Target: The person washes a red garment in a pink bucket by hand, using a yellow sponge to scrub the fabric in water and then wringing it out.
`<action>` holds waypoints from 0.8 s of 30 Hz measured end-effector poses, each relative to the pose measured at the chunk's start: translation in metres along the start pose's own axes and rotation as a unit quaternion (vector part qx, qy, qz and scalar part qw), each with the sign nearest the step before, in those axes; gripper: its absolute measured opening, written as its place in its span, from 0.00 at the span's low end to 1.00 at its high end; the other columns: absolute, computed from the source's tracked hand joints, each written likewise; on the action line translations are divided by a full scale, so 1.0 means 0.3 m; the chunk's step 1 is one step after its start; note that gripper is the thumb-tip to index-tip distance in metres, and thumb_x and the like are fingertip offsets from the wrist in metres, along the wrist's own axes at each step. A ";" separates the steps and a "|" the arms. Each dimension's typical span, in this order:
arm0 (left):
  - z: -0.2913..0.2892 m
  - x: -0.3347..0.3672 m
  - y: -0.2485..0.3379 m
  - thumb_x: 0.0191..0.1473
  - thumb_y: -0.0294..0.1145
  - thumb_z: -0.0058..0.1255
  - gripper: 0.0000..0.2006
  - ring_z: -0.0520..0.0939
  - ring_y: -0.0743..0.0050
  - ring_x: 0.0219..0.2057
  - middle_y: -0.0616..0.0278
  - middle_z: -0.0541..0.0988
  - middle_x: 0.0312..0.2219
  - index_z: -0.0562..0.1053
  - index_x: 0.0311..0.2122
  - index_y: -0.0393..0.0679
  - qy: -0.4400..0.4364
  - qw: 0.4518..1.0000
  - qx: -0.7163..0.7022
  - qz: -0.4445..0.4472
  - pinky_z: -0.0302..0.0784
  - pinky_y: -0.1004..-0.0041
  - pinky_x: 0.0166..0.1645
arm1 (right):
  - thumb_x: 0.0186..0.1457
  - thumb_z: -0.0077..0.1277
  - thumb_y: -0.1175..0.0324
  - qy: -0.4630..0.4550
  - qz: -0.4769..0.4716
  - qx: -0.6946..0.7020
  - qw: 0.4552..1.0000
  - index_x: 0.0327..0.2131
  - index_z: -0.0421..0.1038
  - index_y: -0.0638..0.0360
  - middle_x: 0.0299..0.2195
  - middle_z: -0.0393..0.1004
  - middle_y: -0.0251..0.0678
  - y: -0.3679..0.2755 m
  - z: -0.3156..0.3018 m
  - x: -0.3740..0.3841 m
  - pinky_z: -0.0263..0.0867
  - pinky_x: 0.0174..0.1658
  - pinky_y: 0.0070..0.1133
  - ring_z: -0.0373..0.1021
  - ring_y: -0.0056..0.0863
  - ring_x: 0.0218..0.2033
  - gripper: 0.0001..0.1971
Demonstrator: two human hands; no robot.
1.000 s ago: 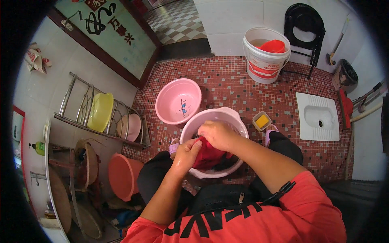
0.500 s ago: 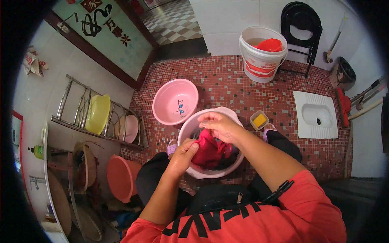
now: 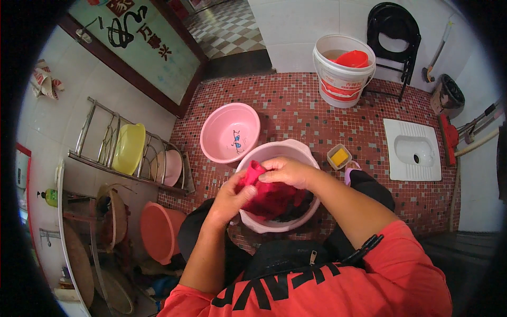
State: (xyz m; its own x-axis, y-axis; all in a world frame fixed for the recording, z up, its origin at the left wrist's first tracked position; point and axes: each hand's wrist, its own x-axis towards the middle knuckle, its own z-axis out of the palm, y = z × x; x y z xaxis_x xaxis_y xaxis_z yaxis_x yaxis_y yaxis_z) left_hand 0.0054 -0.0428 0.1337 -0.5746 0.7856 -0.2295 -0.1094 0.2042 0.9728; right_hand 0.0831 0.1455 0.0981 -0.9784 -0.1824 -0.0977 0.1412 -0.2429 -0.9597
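A wet-looking red cloth (image 3: 269,201) lies bunched in the pale pink basin (image 3: 302,150) between my feet, with part of it lifted above the rim. My left hand (image 3: 230,197) is closed on the lifted part from the left, thumb against the fabric. From the right, my right hand (image 3: 288,173) pinches the same cloth, its fingers close to the left thumb. The raised fold stands up like a small loop between the hands. Darker fabric shows at the right inside the basin, partly under the red cloth.
A second pink basin (image 3: 212,148) sits ahead on the tiled floor. A small square dish (image 3: 338,164) with a yellow block is at the right, before a squat toilet (image 3: 426,132). Farther off stand a white bucket (image 3: 338,87) and folding chair (image 3: 412,50). A rack (image 3: 108,168) lines the left.
My right hand has come down and closed on the red cloth. My left hand has shifted slightly left, and the cloth is now bunched up higher between both hands.
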 end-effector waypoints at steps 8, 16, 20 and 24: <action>0.041 0.017 0.027 0.52 0.34 0.47 0.12 0.74 0.77 0.29 0.63 0.76 0.27 0.71 0.37 0.36 0.045 0.900 0.433 -0.006 0.71 0.73 0.35 | 0.45 0.52 0.64 0.027 -0.050 -0.102 0.993 0.42 0.65 0.59 0.33 0.71 0.37 -0.011 0.017 -0.007 0.60 0.43 0.24 0.66 0.25 0.37 0.19; 0.060 -0.065 0.158 0.55 0.31 0.41 0.10 0.72 0.84 0.30 0.69 0.75 0.29 0.72 0.36 0.36 0.110 0.990 0.046 0.077 0.68 0.82 0.35 | 0.41 0.50 0.68 0.018 0.059 -0.360 0.931 0.40 0.70 0.48 0.40 0.72 0.38 0.112 -0.023 0.016 0.62 0.44 0.29 0.68 0.40 0.41 0.17; 0.000 -0.076 0.165 0.55 0.36 0.41 0.11 0.75 0.71 0.35 0.60 0.74 0.33 0.67 0.38 0.40 0.162 0.942 -0.250 0.154 0.68 0.69 0.44 | 0.42 0.49 0.63 0.059 0.099 -0.475 0.872 0.39 0.71 0.49 0.35 0.73 0.42 0.124 -0.053 -0.009 0.63 0.41 0.27 0.69 0.40 0.39 0.16; -0.125 -0.033 0.083 0.54 0.36 0.43 0.10 0.74 0.66 0.35 0.59 0.73 0.31 0.66 0.38 0.41 0.210 0.893 -0.385 0.099 0.68 0.65 0.45 | 0.42 0.51 0.60 0.075 0.041 -0.359 0.929 0.37 0.71 0.51 0.32 0.73 0.42 0.153 -0.081 0.018 0.62 0.38 0.25 0.70 0.37 0.36 0.15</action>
State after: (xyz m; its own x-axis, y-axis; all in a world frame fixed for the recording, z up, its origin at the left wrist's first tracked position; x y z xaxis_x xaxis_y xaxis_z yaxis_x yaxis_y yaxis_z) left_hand -0.0222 -0.0675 0.1615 -0.8807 0.4400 -0.1753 -0.4036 -0.5034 0.7640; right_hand 0.0808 0.1564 0.0473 -0.9864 -0.0242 -0.1627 0.1320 0.4743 -0.8704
